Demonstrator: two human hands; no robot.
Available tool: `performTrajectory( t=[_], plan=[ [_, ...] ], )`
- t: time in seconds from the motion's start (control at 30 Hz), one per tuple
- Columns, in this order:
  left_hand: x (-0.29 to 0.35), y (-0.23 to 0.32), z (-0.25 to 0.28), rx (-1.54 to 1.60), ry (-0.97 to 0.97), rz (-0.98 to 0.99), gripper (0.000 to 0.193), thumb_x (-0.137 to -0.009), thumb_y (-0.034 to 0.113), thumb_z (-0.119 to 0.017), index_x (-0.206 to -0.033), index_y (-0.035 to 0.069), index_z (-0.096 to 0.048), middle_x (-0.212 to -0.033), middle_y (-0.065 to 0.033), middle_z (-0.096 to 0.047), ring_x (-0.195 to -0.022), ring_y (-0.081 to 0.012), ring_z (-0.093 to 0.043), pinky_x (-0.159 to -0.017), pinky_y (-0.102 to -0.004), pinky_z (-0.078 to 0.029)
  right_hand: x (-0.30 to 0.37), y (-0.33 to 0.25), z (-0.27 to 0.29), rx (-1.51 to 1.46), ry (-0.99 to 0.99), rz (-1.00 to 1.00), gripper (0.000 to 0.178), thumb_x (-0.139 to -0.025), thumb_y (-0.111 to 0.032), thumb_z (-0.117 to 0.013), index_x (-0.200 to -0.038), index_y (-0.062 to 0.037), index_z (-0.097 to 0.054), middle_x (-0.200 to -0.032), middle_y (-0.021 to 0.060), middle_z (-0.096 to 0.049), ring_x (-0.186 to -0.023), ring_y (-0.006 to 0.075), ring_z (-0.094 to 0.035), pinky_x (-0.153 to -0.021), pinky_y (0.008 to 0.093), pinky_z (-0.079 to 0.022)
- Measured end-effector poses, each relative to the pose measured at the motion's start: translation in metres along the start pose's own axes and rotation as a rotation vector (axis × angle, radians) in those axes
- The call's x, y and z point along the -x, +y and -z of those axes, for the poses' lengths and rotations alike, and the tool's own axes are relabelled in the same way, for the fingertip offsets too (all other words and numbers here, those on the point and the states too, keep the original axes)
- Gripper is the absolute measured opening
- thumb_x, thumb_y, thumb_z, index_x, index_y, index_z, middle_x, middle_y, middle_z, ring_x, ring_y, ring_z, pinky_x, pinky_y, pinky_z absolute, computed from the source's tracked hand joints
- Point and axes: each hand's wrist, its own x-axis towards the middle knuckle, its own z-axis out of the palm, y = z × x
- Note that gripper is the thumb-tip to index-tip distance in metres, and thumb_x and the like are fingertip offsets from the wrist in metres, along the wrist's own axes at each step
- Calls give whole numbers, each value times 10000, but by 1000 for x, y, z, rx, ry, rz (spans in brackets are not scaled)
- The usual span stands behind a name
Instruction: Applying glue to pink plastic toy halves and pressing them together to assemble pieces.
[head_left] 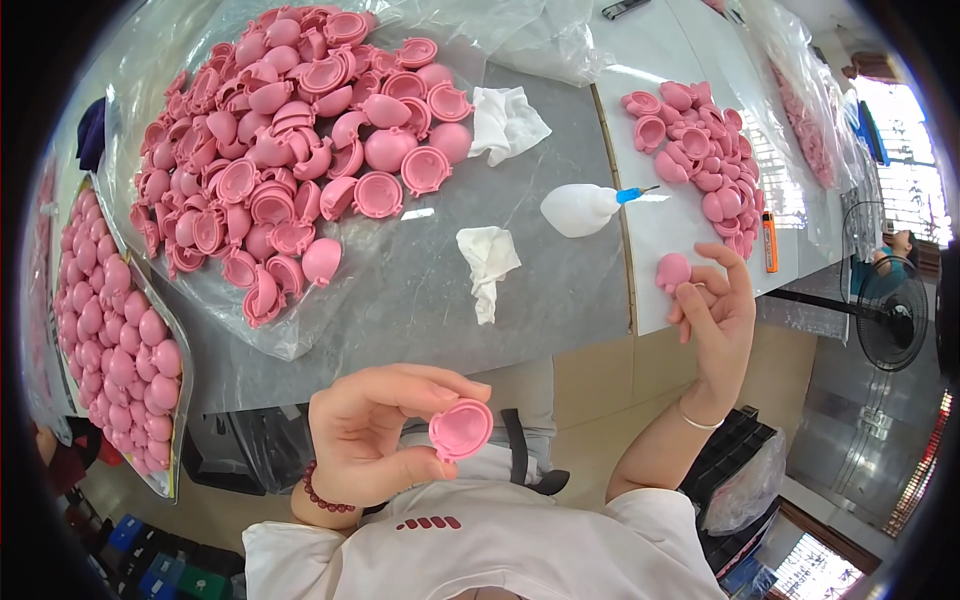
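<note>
Between thumb and fingertips, my left hand [375,425] grips a pink plastic half-shell [462,430], its hollow round side facing up toward me. My right hand [718,315] is over the near edge of the white tabletop, thumb and fingertips closed on a second pink half-shell [673,271] with its domed side showing. To the left lies a large pile of pink half-shells [270,150] on clear plastic. A smaller heap of pink pieces [700,150] sits beyond my right hand.
A white squeeze bottle [580,210] with a blue needle tip lies on the grey table [400,310]. Two crumpled tissues [487,265] are near it. An orange lighter [770,242] rests at the right. Rounded pink pieces [115,350] fill a tray at far left. A black fan [890,310] stands right.
</note>
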Motion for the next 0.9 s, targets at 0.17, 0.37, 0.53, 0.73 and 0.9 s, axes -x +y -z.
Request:
performTrajectory(
  t=[0.17,0.37,0.53,0.73,0.9],
  plan=[
    [3,0,5,-2,-23,-5,423,-622,-30,-714,-992,-75,-513,-989,-260,-553,-922,-277,-573,-790,-357,-470,6,0,7,393,-13,125,356,-691,27,-588,-1042,-20,-559,-763,29,-539,-543,34,-419,-423,147,-282],
    [-3,-1,2,-82,-27,-1,423,-660,-101,-646,-1046,-74,-475,-1065,-235,-526,-930,-222,-570,-793,-309,-482,-6,-12,0,716,-29,402,366,-620,36,-585,-976,-45,-603,-841,38,-546,-612,84,-470,-447,169,-326],
    [-5,2,-13,-179,191,90,468,-638,19,-725,-1021,-34,-461,-1025,-237,-536,-886,-207,-575,-755,-285,-474,13,-26,-23,337,-193,528,290,-570,41,-619,-856,-7,-617,-821,73,-590,-631,120,-544,-488,198,-410],
    [-3,-3,-7,-437,5,-20,416,-619,-35,-720,-981,-46,-516,-1006,-232,-552,-858,-211,-593,-724,-280,-490,32,-24,-87,88,-396,766,316,-516,-91,-751,-790,-5,-619,-753,89,-579,-624,182,-557,-513,239,-433],
    [-6,-6,-9,-579,-5,-99,364,-587,-40,-736,-910,-37,-566,-999,-216,-562,-836,-217,-602,-707,-281,-495,31,-16,-91,78,-420,722,342,-508,-127,-764,-792,-6,-619,-760,93,-580,-631,191,-561,-512,245,-437]
  ],
)
